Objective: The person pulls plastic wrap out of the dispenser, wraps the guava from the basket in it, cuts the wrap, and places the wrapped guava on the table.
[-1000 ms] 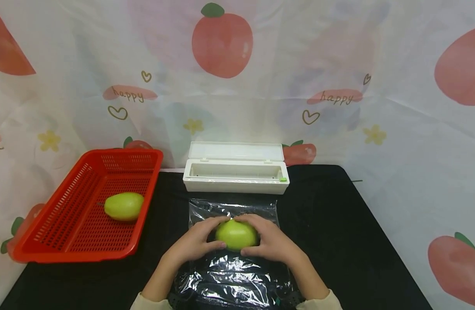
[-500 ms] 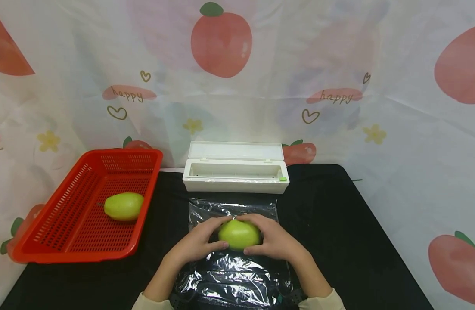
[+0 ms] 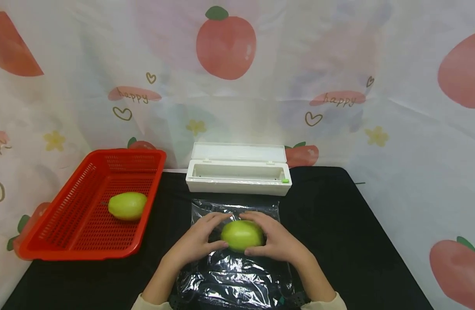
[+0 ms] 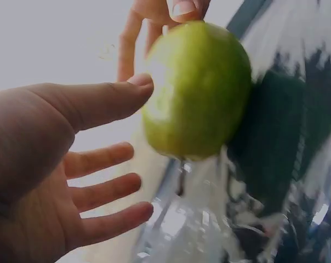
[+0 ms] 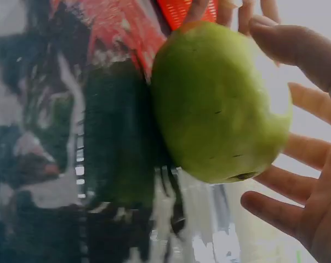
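A yellow-green pear point(image 3: 242, 235) sits on a sheet of clear plastic film point(image 3: 237, 280) spread over the black tabletop. My left hand point(image 3: 200, 239) curves around its left side with a gap; in the left wrist view the thumb tip overlaps the pear's edge while the other fingers stand apart from it, fairly straight, and a dark stem shows below. On the other side my right hand point(image 3: 276, 240) arches loosely, thumb near the pear's lower right. The right wrist view has its spread fingers point(image 5: 275, 211) partly behind the pear point(image 5: 220, 104).
At the left stands a red plastic basket point(image 3: 86, 254) with another pear point(image 3: 127, 206) in it. A white film dispenser box point(image 3: 239, 187) lies at the back, lid up, a small green slider at its right end. Behind hangs a fruit-print cloth point(image 3: 268, 116).
The fingertips of both hands have spread a little away from the pear's top. The pear has shifted slightly right, and the head view has moved a little.
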The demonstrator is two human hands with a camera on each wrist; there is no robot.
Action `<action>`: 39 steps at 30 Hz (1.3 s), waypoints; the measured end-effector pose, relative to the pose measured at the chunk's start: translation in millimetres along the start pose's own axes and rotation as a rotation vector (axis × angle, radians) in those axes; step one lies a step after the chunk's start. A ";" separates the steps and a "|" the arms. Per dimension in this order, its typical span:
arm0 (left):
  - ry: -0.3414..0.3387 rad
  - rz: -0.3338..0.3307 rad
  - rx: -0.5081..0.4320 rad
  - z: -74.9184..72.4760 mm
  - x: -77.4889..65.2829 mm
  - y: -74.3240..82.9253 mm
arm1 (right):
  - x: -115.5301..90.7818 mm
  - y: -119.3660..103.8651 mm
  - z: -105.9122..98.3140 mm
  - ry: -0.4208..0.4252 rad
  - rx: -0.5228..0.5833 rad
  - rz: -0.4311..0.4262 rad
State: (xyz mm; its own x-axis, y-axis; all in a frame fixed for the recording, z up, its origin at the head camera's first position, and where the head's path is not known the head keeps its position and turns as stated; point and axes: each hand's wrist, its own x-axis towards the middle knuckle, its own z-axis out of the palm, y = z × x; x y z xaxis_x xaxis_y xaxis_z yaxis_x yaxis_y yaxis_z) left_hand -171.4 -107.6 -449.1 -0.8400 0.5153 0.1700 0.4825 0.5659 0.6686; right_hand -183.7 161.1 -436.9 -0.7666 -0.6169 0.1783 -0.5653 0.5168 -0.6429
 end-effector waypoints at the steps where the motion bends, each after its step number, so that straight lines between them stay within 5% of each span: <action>1: 0.020 0.014 0.008 -1.4 -0.6 3.3 | -1.5 -1.1 -2.2 0.016 -0.013 -0.002; 7: 0.138 0.073 0.023 -17.7 -18.5 17.3 | -16.5 -10.9 -19.3 0.242 -0.130 -0.066; 12: 0.100 0.107 0.017 -25.5 -53.2 13.4 | -39.1 -16.4 -23.8 0.331 -0.210 -0.207; 18: -0.145 0.139 0.032 -15.7 -78.8 2.3 | -67.3 -9.4 -12.0 0.176 -0.187 -0.349; 25: -0.399 -0.037 0.069 -4.3 -89.6 -4.3 | -98.2 3.3 4.8 -0.114 -0.087 -0.290; 30: -0.451 -0.084 0.014 2.2 -93.2 -6.2 | -108.9 4.8 9.2 -0.238 -0.068 -0.256; 39: -0.456 -0.008 0.046 3.7 -91.8 -9.2 | -116.5 6.2 12.4 -0.199 -0.259 -0.365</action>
State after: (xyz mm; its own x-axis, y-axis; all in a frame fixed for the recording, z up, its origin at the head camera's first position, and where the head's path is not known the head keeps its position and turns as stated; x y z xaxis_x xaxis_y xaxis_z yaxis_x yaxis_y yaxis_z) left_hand -97.8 -157.7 -473.6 -0.6537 0.7356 -0.1777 0.4958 0.5937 0.6338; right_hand -94.1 228.8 -470.9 -0.4455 -0.8737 0.1953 -0.8629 0.3609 -0.3539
